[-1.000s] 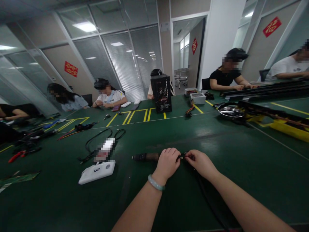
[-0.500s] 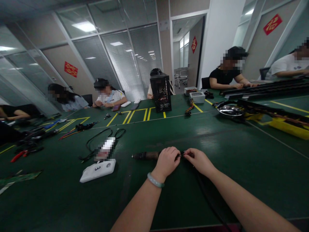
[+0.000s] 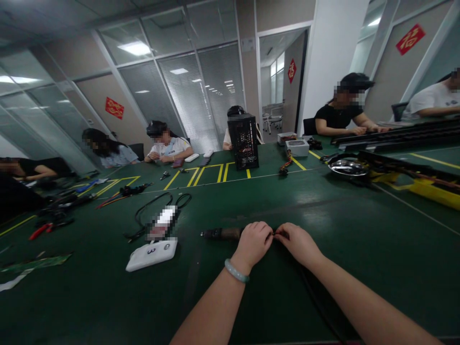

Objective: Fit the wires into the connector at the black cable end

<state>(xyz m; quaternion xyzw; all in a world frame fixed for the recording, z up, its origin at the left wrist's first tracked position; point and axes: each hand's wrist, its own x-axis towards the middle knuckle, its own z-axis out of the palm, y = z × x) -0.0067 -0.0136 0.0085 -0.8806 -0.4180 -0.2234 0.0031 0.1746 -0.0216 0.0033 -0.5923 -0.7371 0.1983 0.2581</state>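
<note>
The left hand [image 3: 254, 243] is closed over the right end of the dark cylindrical tool [image 3: 230, 234] on the green surface [image 3: 223, 203], while the right hand [image 3: 299, 244], just right of the tool, pinches a small dark piece [image 3: 274, 233]. Nearer than the tool runs a black cable [image 3: 316, 298]; left of it lies a white device [image 3: 153, 254], and beyond it stands a black computer case [image 3: 243, 143]
</note>
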